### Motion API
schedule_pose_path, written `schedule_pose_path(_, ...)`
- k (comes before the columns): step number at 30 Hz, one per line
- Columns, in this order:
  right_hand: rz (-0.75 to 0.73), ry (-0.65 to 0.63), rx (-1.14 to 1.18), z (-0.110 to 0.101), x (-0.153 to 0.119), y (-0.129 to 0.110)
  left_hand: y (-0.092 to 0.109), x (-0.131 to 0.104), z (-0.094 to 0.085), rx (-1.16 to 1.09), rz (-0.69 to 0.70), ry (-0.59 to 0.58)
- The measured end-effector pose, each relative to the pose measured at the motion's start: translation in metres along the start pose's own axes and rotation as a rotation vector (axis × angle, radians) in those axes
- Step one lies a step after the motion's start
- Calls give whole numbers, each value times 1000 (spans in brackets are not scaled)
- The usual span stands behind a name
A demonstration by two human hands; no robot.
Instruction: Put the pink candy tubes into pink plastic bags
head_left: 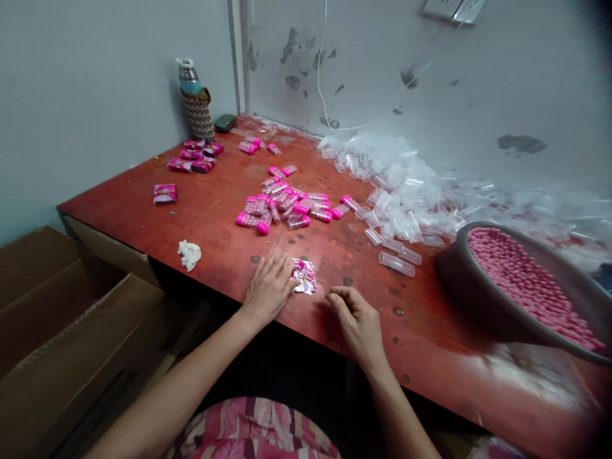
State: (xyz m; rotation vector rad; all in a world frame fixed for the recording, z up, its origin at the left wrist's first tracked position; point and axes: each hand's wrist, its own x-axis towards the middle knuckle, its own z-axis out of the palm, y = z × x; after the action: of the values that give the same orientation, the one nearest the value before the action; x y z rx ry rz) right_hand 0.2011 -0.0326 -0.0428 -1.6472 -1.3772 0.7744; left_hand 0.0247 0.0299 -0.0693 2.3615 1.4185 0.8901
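My left hand (269, 287) lies on the red table with its fingers stretched out. Its fingertips and thumb rest at the left edge of a small shiny pink printed packet (305, 276), which lies flat. To the right of that packet is my right hand (357, 322), thumb and forefinger pressed together; whatever may be between them is too small to make out. Beyond both hands lies a pile of clear tubes with bright pink caps (287, 201), filled with pink beads. A crumpled white tissue (190, 254) is left of my left hand.
A grey basin (449, 268) of pink beads (526, 280) stands at the right. Behind it spreads a heap of empty clear tubes (396, 185). Pink packs (194, 156), a bottle in a knitted cover (197, 111) and a dark case (225, 123) sit back left. Cardboard boxes (86, 331) stand below the table edge.
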Motion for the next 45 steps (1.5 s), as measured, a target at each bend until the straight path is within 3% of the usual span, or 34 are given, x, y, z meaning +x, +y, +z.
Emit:
schedule_pose_path(2, 19, 0, 47, 0, -2, 2, 3, 8, 16, 129, 44, -51)
schedule_pose_path(5, 39, -7, 96, 4, -2, 3, 1, 11, 23, 193, 70, -66)
schedule_pose_path(9, 71, 15, 238, 13, 11, -1, 1, 9, 19, 131, 107, -11)
schedule_pose_path(13, 109, -54, 553, 20, 29, -7, 12, 6, 9, -100, 106, 51)
schedule_pose_path(16, 164, -68, 697, 23, 38, -10, 21, 4, -1, -468, -120, 80)
schedule_pose_path(18, 185, -73, 724, 25, 41, -13, 23, 3, -7, -770, -332, 14)
schedule_pose_path(21, 183, -154, 661, 26, 44, -16, 21, 3, -12, -1135, -531, -159)
schedule_pose_path(23, 148, -219, 536, 27, 52, -18, 19, 3, -13, -1313, -616, -182)
schedule_pose_path(25, 43, -213, 325, 30, 66, -20, 16, 2, -14, -1413, -716, -135)
schedule_pose_path(30, -379, -64, -464, 54, 128, -28, 12, 2, -20, -1442, -949, 1)
schedule_pose_path(32, -466, -89, -581, 67, 150, -31, 9, 3, -23, -1465, -990, 68)
schedule_pose_path(35, -522, -139, -590, 78, 168, -28, 3, 4, -27, -1466, -998, 139)
schedule_pose_path(38, -527, -163, -584, 68, 167, -16, -2, 5, -27, -1458, -984, 159)
schedule_pose_path(42, -464, -139, -521, 36, 139, -8, 0, 9, -22, -1429, -939, 142)
schedule_pose_path(45, -264, -203, -101, 23, 106, -15, 6, 13, -16, -1398, -907, 95)
